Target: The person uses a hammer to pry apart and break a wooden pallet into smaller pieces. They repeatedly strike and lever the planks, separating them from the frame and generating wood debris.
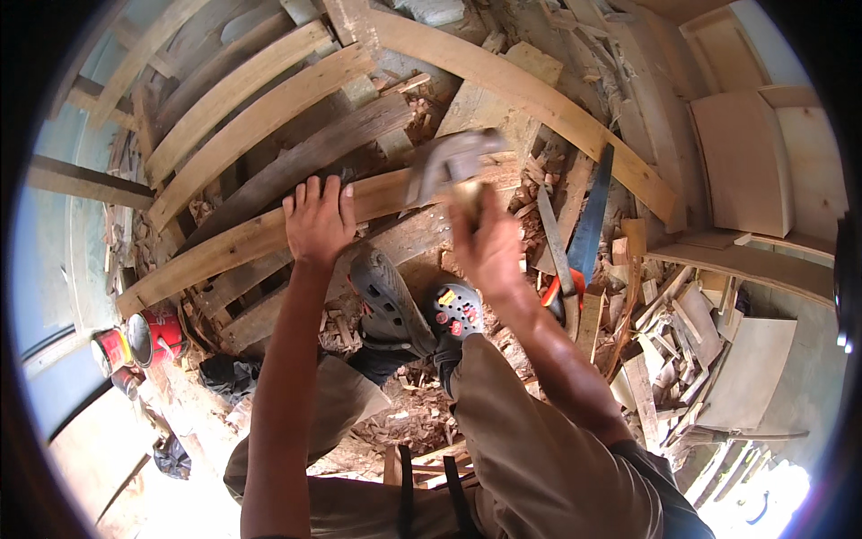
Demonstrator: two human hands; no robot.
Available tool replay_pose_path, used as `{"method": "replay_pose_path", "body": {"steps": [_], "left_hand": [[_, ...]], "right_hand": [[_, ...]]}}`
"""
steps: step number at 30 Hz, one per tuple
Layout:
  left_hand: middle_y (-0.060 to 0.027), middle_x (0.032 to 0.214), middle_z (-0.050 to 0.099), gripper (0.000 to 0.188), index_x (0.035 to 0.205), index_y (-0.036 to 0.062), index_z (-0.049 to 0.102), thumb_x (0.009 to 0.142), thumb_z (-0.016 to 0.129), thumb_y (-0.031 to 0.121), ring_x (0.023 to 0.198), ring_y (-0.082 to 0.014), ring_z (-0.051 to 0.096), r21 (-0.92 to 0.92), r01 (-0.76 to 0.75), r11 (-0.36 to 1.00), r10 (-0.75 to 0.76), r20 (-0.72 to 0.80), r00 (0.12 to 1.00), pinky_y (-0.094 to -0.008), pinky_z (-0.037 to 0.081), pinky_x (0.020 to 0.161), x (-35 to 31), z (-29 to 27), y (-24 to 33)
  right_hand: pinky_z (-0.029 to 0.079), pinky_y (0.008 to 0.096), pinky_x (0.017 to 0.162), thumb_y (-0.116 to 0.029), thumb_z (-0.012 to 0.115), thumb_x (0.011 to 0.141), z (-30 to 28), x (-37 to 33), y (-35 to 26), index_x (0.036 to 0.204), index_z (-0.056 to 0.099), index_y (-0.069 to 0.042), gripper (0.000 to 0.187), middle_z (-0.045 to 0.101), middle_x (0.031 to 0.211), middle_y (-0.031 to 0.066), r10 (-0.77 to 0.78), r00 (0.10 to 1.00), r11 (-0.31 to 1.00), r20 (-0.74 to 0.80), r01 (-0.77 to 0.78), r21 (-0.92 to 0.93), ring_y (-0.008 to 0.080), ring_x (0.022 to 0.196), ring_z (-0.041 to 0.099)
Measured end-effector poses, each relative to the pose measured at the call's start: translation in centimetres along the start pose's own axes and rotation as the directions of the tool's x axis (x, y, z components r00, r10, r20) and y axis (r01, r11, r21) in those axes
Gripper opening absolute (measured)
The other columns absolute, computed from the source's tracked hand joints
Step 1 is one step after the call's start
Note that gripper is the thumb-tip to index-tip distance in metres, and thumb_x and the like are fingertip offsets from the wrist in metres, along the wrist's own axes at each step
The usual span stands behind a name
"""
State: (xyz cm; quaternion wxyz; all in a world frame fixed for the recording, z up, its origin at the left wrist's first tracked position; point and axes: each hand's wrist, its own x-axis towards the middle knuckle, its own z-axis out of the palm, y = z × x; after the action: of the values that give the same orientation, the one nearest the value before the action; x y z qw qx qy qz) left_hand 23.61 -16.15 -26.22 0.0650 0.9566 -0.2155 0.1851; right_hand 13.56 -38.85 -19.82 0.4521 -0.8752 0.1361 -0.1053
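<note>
A bare left hand (319, 225) presses palm down on a pale plank (215, 256), its fingers laid straight over the wood toward the far edge, as a right hand (489, 247) curls tightly around the short stretch of handle visible on a tool (456, 160). The tool, blurred, is above the plank's right-hand part, its handle rising from the fist away from the person. Its grey metal head lies across the top, its long axis running left to right, with one end turned down at the left; whether it touches the wood cannot be told.

The plank lies across the work area, its long axis slanting from the near left to the far right. A darker board (305, 166) lies beyond it, slanting the same way but more steeply.

At right, a blue-bladed saw (595, 216) points away from the person, its orange handle nearest. Below the plank, two grey clogs (386, 296) stand among wood chips, and scrap wood (691, 328) is heaped at the right.
</note>
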Motion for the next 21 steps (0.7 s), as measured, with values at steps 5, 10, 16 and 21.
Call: {"method": "replay_pose_path", "body": {"steps": [5,10,16,21], "left_hand": [[-0.0107,0.092,0.058,0.025,0.1,0.0102,0.064,0.097,0.053,0.033,0.09,-0.0301,0.057,-0.043,0.007,0.999,-0.003,0.073,0.997,-0.0435,0.039,0.077,0.7,-0.6,0.1],[-0.0114,0.093,0.059,0.026,0.101,0.0099,0.064,0.097,0.053,0.033,0.09,-0.031,0.057,0.028,-0.018,0.999,0.019,-0.051,0.999,-0.0444,0.039,0.077,0.1,0.3,0.5],[-0.0111,0.095,0.059,0.025,0.1,0.0098,0.065,0.097,0.054,0.033,0.09,-0.0299,0.057,0.02,0.006,1.0,-0.007,0.052,0.999,-0.0436,0.039,0.077,0.4,-0.1,0.3],[-0.0112,0.095,0.06,0.027,0.101,0.0097,0.065,0.097,0.053,0.034,0.091,-0.0295,0.058,0.015,0.02,1.0,-0.02,0.015,1.0,-0.043,0.04,0.077,0.1,-0.1,0.8]], "right_hand": [[0.049,0.0411,0.041,-0.014,0.059,0.099,1.4,-1.8,0.5,0.104,0.05,0.001,0.018,0.064,0.067,0.0159,-0.237,0.96,0.971,0.152,0.236,0.022,0.0264,0.049,0.064],[0.049,0.0399,0.044,-0.017,0.064,0.099,-0.1,-2.2,3.2,0.1,0.051,0.0,0.021,0.064,0.065,0.018,0.038,0.999,0.998,0.032,-0.037,-0.042,0.0258,0.051,0.066],[0.048,0.0427,0.046,-0.016,0.064,0.098,1.5,-2.4,0.9,0.103,0.053,0.001,0.02,0.064,0.067,0.0175,-0.178,0.971,0.984,0.162,0.175,0.029,0.0248,0.05,0.061],[0.043,0.0392,0.043,-0.02,0.062,0.101,-0.6,-1.6,1.9,0.089,0.054,0.0,0.024,0.061,0.061,0.0144,0.03,0.999,1.0,-0.016,-0.03,-0.004,0.0233,0.048,0.06]]}}
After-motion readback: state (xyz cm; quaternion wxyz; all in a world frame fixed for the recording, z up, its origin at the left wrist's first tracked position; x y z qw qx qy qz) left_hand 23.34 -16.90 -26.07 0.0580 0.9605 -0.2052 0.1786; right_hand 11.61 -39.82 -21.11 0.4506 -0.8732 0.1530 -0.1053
